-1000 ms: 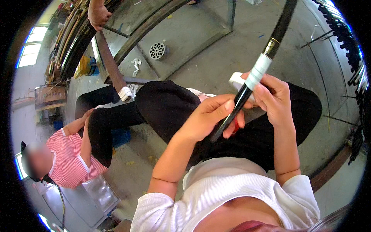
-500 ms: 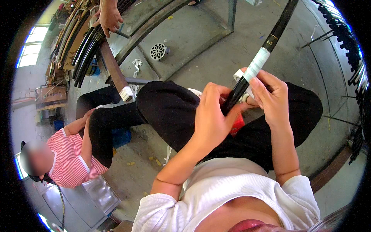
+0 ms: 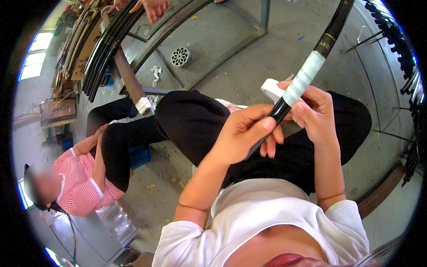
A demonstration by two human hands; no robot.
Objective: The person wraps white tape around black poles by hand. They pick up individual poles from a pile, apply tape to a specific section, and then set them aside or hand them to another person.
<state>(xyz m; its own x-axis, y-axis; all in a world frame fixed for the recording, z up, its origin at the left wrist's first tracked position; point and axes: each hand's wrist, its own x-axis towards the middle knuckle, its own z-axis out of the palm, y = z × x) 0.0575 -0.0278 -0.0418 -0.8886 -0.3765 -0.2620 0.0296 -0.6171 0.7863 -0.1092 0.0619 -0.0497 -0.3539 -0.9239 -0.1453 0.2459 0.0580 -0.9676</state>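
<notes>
A glossy black pole point(image 3: 328, 42) with gold markings slants from the upper right down between my hands. Pale white tape point(image 3: 304, 78) is wrapped around its middle in overlapping turns. Lower down, my left hand point(image 3: 242, 133) is closed around the pole, thumb on top and fingers curled beneath. Just below the taped band, my right hand point(image 3: 316, 113) is closed, its fingertips reaching behind the pole to a white roll of tape point(image 3: 272, 89) and its thumb against the pole. The pole's lower end is hidden by my left hand.
At upper left, several black poles point(image 3: 104, 58) lie on a brown metal frame point(image 3: 129, 78), with another person's hands point(image 3: 153, 9) over them. A person in a striped shirt point(image 3: 89, 187) sits at left. A round white grate-topped object point(image 3: 180, 57) stands on the floor. Black rods point(image 3: 411, 75) line the right.
My left hand has turned, and its thumb now lies along the pole. The roll of tape shows more fully. The wrapped band looks longer. At upper left, the other person's hands have shifted.
</notes>
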